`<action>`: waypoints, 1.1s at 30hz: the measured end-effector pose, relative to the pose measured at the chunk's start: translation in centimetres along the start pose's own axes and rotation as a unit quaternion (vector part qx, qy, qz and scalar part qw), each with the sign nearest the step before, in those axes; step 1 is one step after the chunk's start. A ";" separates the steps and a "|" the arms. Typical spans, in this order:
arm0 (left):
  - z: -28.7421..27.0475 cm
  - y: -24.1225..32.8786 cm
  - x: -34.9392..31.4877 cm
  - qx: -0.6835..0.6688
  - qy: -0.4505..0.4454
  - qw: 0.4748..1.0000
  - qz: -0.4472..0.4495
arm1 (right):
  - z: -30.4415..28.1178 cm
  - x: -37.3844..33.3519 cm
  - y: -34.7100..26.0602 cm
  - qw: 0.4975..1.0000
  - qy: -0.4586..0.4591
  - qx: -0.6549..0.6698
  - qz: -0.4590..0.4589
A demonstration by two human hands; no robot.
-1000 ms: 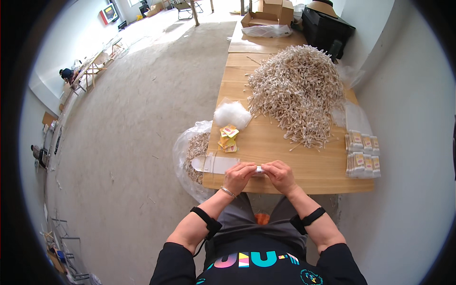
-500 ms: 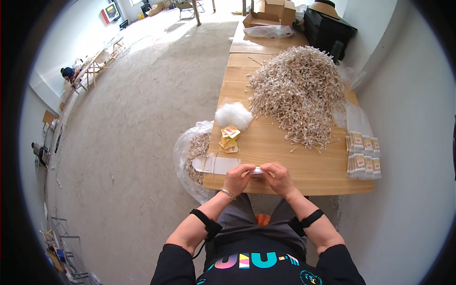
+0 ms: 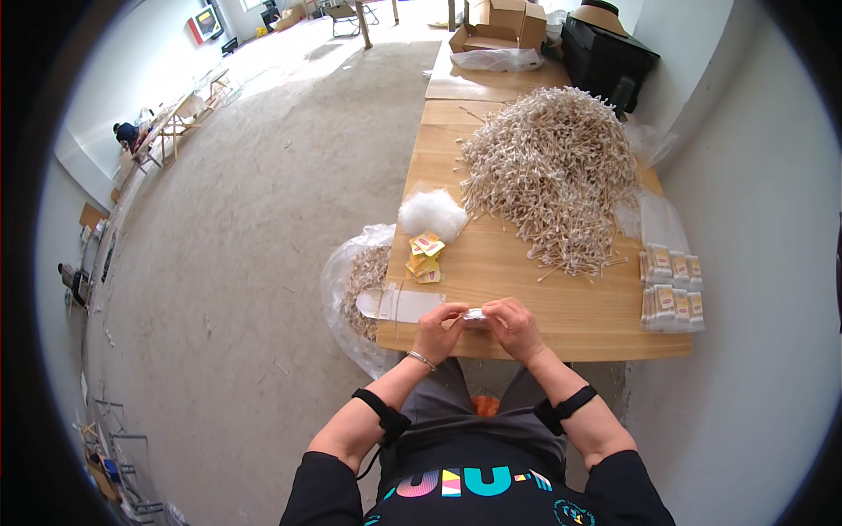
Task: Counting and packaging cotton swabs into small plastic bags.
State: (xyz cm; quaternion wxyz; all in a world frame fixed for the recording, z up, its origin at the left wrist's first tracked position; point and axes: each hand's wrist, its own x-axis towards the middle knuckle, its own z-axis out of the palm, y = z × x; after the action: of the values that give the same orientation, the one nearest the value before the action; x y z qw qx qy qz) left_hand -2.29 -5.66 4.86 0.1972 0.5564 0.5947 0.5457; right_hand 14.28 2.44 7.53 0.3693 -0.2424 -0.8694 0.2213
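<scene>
At the table's near edge, my left hand [image 3: 441, 330] and my right hand [image 3: 513, 329] pinch a small clear plastic packet [image 3: 474, 315] between them, one at each end. Its contents are too small to make out. Just left of my left hand lies a white translucent sheet [image 3: 412, 306] with a rounded end, crossed by a thin strap. Beyond it sits a little stack of yellow and white cards [image 3: 426, 256], with a heap of clear plastic bags [image 3: 432, 215] behind. A large mound of cotton swabs [image 3: 557, 171] covers the table's far middle.
Filled packets of swabs [image 3: 671, 302] stand in rows at the table's right edge, beside a clear plastic sheet [image 3: 662, 221]. A big bag of swabs [image 3: 364, 272] rests off the left edge. Farther back are a cardboard box [image 3: 495, 35] and a black bin [image 3: 605, 57].
My hands stay in nearly the same place, both still pinching the packet. The packet's tilt has shifted slightly.
</scene>
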 end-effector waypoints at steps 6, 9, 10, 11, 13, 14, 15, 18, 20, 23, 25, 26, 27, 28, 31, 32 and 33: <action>0.2 1.1 0.6 -0.140 -0.039 0.983 -0.108 | 0.1 1.0 -0.8 0.977 -0.005 0.135 0.163; 0.2 0.5 0.5 -0.152 -0.041 0.980 -0.119 | 0.2 1.4 -0.7 0.978 -0.021 0.157 0.137; 0.2 0.5 0.6 -0.155 -0.044 0.978 -0.131 | 0.2 1.4 -0.5 0.977 -0.029 0.160 0.141; 0.3 0.5 0.6 -0.155 -0.045 0.978 -0.131 | 0.2 1.3 -0.4 0.975 -0.038 0.162 0.145; 0.5 0.7 0.7 -0.123 -0.045 0.980 -0.148 | 0.3 1.3 -0.5 0.975 -0.033 0.160 0.150; 0.5 0.7 0.6 -0.123 -0.044 0.980 -0.148 | 0.3 1.4 -0.6 0.975 -0.029 0.158 0.156; 0.6 0.5 0.5 -0.142 -0.042 0.977 -0.152 | 0.5 1.6 -0.9 0.975 -0.029 0.158 0.154; 0.6 0.2 0.3 -0.180 -0.039 0.970 -0.158 | 0.8 1.8 -1.1 0.976 0.010 0.147 0.158; 0.6 0.3 0.3 -0.198 -0.037 0.967 -0.159 | 0.9 1.9 -0.7 0.980 -0.005 0.160 0.119; 0.6 0.5 0.6 -0.221 -0.016 0.963 -0.155 | 1.2 1.5 0.1 0.969 -0.006 0.191 0.157; 0.4 0.5 0.6 -0.194 -0.031 0.970 -0.141 | 1.1 1.3 0.2 0.968 -0.017 0.190 0.163; 0.3 0.3 0.5 -0.193 -0.030 0.971 -0.141 | 1.0 1.3 0.0 0.967 -0.029 0.189 0.171; 0.4 0.1 0.3 -0.213 -0.011 0.964 -0.159 | 1.1 1.3 -0.2 0.967 -0.030 0.190 0.170; 0.5 0.1 0.4 -0.234 0.007 0.956 -0.177 | 1.0 1.4 -0.4 0.972 -0.030 0.170 0.160; 1.0 0.4 0.6 -0.378 0.105 0.896 -0.209 | 1.1 1.3 -0.3 0.972 -0.015 0.166 0.164; 0.9 0.4 0.7 -0.378 0.104 0.896 -0.209 | 1.1 1.2 -0.3 0.967 -0.001 0.182 0.178; 0.6 0.4 0.9 -0.345 0.087 0.914 -0.193 | 1.1 1.1 -0.2 0.967 -0.001 0.182 0.178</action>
State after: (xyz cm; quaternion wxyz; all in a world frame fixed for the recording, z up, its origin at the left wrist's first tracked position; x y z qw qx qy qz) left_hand -1.89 -4.67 5.35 0.4258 0.2783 0.4803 0.7145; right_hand 12.77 2.75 7.53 0.3612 -0.3218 -0.7579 0.4378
